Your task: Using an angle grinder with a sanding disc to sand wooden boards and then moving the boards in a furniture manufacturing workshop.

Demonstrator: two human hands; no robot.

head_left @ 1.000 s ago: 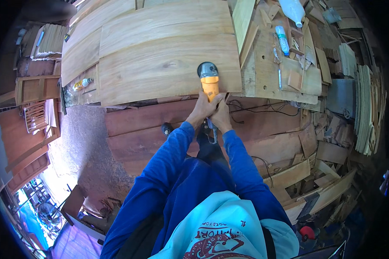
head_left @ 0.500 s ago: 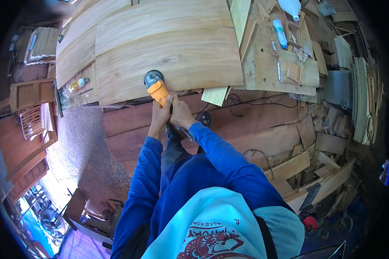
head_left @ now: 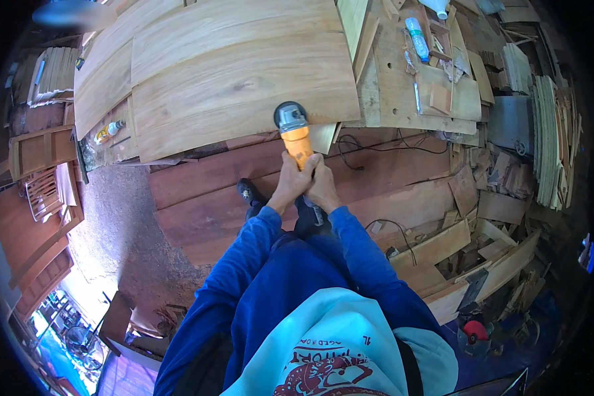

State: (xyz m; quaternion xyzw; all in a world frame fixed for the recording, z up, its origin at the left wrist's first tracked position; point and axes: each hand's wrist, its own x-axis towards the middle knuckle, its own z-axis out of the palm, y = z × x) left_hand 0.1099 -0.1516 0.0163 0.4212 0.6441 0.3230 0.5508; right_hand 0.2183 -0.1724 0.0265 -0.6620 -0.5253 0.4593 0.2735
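Both of my hands are wrapped round the body of a yellow angle grinder (head_left: 297, 144) with a grey head and a dark round disc. My left hand (head_left: 292, 183) grips it from the left side, my right hand (head_left: 323, 184) from the right, close behind the left. The grinder's disc lies over the near edge of a wide pale wooden panel (head_left: 231, 86), toward that panel's right end. Whether the disc touches the wood I cannot tell. Fingers partly hide the rear of the tool.
A bottle with a yellow label (head_left: 109, 132) lies at the panel's left. Right of it are a clear plastic bottle (head_left: 417, 39), offcuts and a black cable (head_left: 376, 148). Scrap boards (head_left: 442, 247) lie at the right, upright panels (head_left: 549, 142) beyond. My shoe (head_left: 249, 191) stands on reddish boards.
My hands have carried the grinder to the right along the panel's near edge. Both still hold it. My feet show in different places, and the view has shifted slightly.
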